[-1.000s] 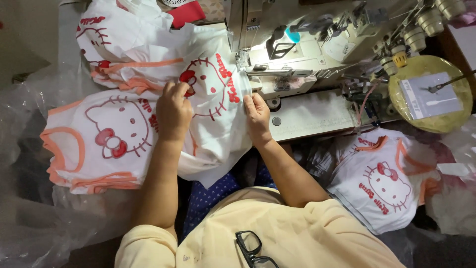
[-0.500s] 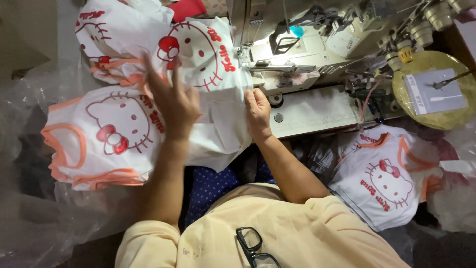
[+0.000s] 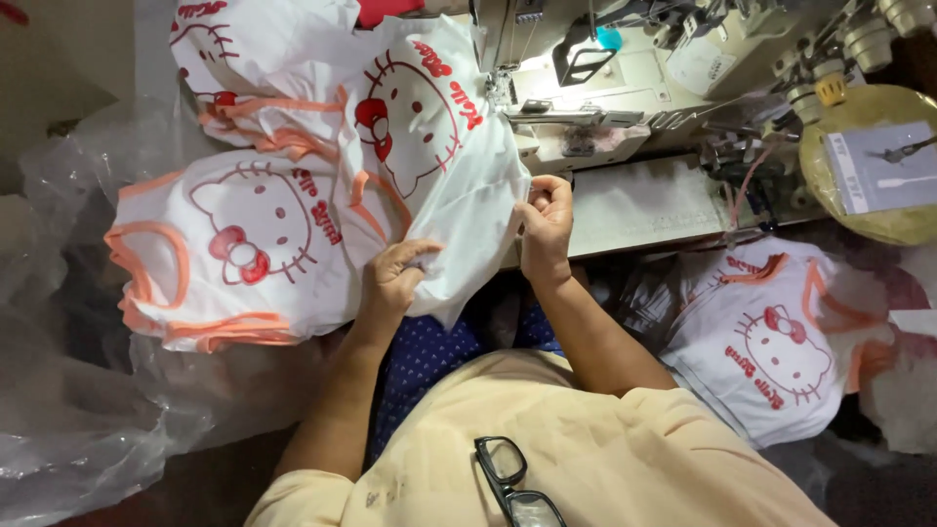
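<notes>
A white shirt [image 3: 444,176] with a red cartoon cat print and orange trim lies in front of the sewing machine [image 3: 605,68]. My left hand [image 3: 395,278] pinches its lower hem near my lap. My right hand [image 3: 547,220] grips the shirt's right edge beside the machine bed [image 3: 644,205]. The cloth is stretched between the two hands.
A stack of matching shirts [image 3: 234,244] lies at the left on clear plastic sheeting [image 3: 78,410]. Another matching shirt [image 3: 771,342] rests at the lower right. A round yellow tray [image 3: 878,166] with a grey card sits at the right. Black glasses [image 3: 512,483] hang at my collar.
My left hand has drawn back from the flat shirt toward me and closed on its hem. The shirt has shifted up and right toward the machine. My right hand has taken the edge.
</notes>
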